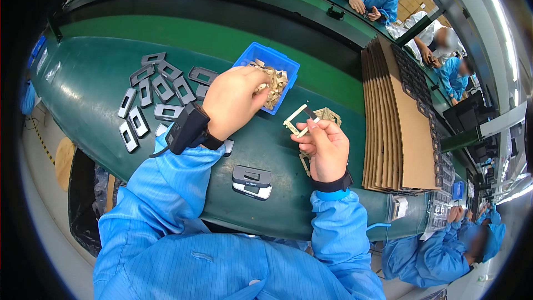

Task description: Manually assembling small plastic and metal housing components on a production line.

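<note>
My left hand (236, 100) reaches over the near left rim of a blue bin (288, 64) filled with small beige pieces (275, 89). Its thumb and index finger are apart above the pieces, and I see nothing gripped between them; the other fingers are hidden. To the right of the bin, my right hand (326, 147) is closed, pinching a thin cream rectangular frame (292, 120) between thumb and fingers. A dark strip shows at the frame's right side. More cream frames (331, 115) lie on the table just behind and beside that hand.
Several grey-and-white oblong housings with slots (162, 88) lie on the green table (83, 78) at left. Two stacked housings (251, 178) sit in front of me. Upright cardboard sheets (388, 128) stand at right beside black parts (416, 94). Co-workers sit beyond and at right.
</note>
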Demonstrator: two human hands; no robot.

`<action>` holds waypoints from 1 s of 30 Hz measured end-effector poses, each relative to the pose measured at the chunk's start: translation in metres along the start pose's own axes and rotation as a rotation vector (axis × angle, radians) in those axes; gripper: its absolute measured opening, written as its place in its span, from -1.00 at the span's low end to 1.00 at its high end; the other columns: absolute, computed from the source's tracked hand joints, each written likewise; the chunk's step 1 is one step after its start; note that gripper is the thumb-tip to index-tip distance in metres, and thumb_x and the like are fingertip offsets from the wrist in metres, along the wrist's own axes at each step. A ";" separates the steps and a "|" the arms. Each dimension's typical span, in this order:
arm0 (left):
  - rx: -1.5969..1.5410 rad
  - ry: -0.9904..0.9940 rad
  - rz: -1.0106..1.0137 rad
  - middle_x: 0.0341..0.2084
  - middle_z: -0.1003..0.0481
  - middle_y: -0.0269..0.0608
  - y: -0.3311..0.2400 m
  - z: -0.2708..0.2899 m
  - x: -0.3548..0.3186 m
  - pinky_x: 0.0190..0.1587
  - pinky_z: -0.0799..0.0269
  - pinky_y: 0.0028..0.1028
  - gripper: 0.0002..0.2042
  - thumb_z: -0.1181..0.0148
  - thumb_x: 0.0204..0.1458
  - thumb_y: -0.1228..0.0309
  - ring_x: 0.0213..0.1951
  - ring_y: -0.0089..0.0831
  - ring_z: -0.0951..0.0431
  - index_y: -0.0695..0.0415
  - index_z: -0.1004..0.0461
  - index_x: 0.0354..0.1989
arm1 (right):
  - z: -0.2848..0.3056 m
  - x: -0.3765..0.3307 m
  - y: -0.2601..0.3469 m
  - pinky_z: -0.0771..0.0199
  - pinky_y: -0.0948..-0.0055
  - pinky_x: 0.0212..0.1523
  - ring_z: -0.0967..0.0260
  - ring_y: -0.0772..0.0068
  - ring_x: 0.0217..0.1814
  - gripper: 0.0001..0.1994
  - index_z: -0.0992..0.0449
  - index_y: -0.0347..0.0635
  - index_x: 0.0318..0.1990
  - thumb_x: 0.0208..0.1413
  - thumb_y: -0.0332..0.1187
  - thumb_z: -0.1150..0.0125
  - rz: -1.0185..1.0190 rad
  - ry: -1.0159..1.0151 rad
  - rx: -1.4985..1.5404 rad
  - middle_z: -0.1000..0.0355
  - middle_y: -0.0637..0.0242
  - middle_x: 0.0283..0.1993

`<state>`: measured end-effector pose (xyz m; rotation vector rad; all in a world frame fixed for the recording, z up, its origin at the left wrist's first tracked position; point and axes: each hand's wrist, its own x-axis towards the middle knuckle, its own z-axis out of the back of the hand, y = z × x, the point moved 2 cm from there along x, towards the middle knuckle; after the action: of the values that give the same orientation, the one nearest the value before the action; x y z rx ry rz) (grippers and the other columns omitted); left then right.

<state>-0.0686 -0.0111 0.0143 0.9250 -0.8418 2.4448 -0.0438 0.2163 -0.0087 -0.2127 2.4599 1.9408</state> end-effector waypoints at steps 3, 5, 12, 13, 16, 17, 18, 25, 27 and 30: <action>-0.147 0.085 -0.200 -0.30 -0.62 -0.16 -0.011 0.002 0.000 -0.17 -0.56 -0.26 -0.80 -0.38 -0.04 0.48 -0.20 -0.16 -0.63 0.14 -0.62 -0.21 | 0.002 0.001 0.000 -0.57 0.65 -0.41 -0.67 0.35 -0.27 -0.91 -0.50 -0.27 -0.14 0.35 -0.44 -0.19 -0.005 0.000 0.028 -0.63 0.12 -0.17; -0.175 0.244 -0.380 -0.29 -0.61 -0.25 -0.025 0.002 -0.003 -0.20 -0.58 -0.30 -0.82 -0.39 -0.04 0.47 -0.19 -0.23 -0.63 0.10 -0.63 -0.24 | 0.004 0.002 -0.001 -0.57 0.65 -0.42 -0.67 0.35 -0.28 -0.91 -0.49 -0.26 -0.13 0.35 -0.43 -0.19 -0.007 0.002 0.063 -0.64 0.11 -0.17; -0.147 0.219 -0.358 -0.36 -0.60 -0.26 -0.035 -0.010 -0.016 -0.28 -0.58 -0.31 -0.82 -0.40 -0.10 0.48 -0.33 -0.27 -0.62 0.13 -0.60 -0.28 | 0.006 0.002 -0.002 -0.58 0.62 -0.39 -0.66 0.35 -0.26 -0.89 -0.53 -0.28 -0.13 0.36 -0.41 -0.19 -0.005 0.028 0.118 -0.63 0.10 -0.13; -0.162 0.196 -0.335 -0.38 -0.60 -0.22 -0.035 -0.012 -0.016 -0.29 -0.57 -0.33 -0.87 -0.38 -0.09 0.51 -0.34 -0.25 -0.62 0.14 -0.60 -0.33 | 0.003 0.001 -0.003 -0.59 0.60 -0.37 -0.65 0.35 -0.21 -0.87 -0.54 -0.30 -0.08 0.36 -0.42 -0.18 0.062 0.039 0.080 -0.63 0.09 -0.10; -0.349 0.230 -0.068 -0.40 -0.60 -0.22 -0.038 -0.011 -0.016 -0.30 -0.55 -0.40 -0.91 -0.34 -0.02 0.54 -0.35 -0.35 -0.64 0.22 -0.61 -0.33 | 0.002 -0.001 -0.008 -0.64 0.51 -0.21 -0.62 0.35 -0.05 -0.78 -0.56 -0.32 0.06 0.32 -0.47 -0.22 0.202 0.108 -0.043 -0.60 0.10 0.00; -0.350 0.228 -0.070 -0.40 -0.60 -0.22 -0.042 -0.011 -0.015 -0.30 -0.55 -0.40 -0.91 -0.34 -0.02 0.54 -0.35 -0.35 -0.64 0.22 -0.61 -0.33 | 0.001 -0.002 -0.009 -0.64 0.49 -0.17 -0.62 0.35 -0.04 -0.78 -0.59 -0.30 0.05 0.27 -0.50 -0.27 0.371 0.102 -0.227 -0.61 0.11 0.00; -0.517 0.272 0.135 -0.39 -0.61 -0.23 -0.043 -0.012 -0.014 -0.29 -0.54 -0.44 -0.92 -0.32 0.02 0.54 -0.34 -0.43 -0.63 0.25 -0.62 -0.31 | 0.000 -0.003 -0.008 -0.65 0.47 -0.13 -0.62 0.35 -0.03 -0.77 -0.62 -0.27 0.03 0.23 -0.52 -0.31 0.538 0.093 -0.412 -0.61 0.12 0.00; -0.869 0.336 0.395 -0.34 -0.64 -0.24 -0.037 -0.017 -0.017 -0.17 -0.53 -0.52 -0.89 -0.28 0.13 0.53 -0.27 -0.58 -0.60 0.31 -0.63 -0.25 | -0.007 -0.007 0.011 -0.63 0.29 -0.17 -0.62 0.08 -0.15 -0.75 -0.66 -0.26 -0.13 -0.02 -0.60 -0.43 1.002 0.019 -0.925 -0.63 0.10 -0.14; -0.840 0.365 0.383 -0.34 -0.64 -0.24 -0.037 -0.013 -0.015 -0.17 -0.53 -0.52 -0.90 -0.26 0.13 0.53 -0.27 -0.58 -0.60 0.31 -0.63 -0.25 | -0.008 -0.007 0.011 -0.62 0.27 -0.19 -0.61 0.07 -0.18 -0.76 -0.65 -0.26 -0.16 -0.03 -0.61 -0.41 1.029 0.036 -0.965 -0.62 0.11 -0.15; -0.794 0.429 0.345 -0.35 -0.63 -0.26 -0.036 -0.007 -0.009 -0.17 -0.53 -0.52 -0.90 -0.25 0.13 0.54 -0.27 -0.58 -0.59 0.32 -0.62 -0.25 | -0.010 -0.008 0.012 -0.60 0.23 -0.23 -0.59 0.05 -0.22 -0.79 -0.63 -0.28 -0.19 -0.03 -0.62 -0.38 1.061 0.056 -1.000 -0.61 0.12 -0.20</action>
<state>-0.0462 0.0185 0.0180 -0.0348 -1.6999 2.1017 -0.0359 0.2103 0.0062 1.2900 1.3779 3.3637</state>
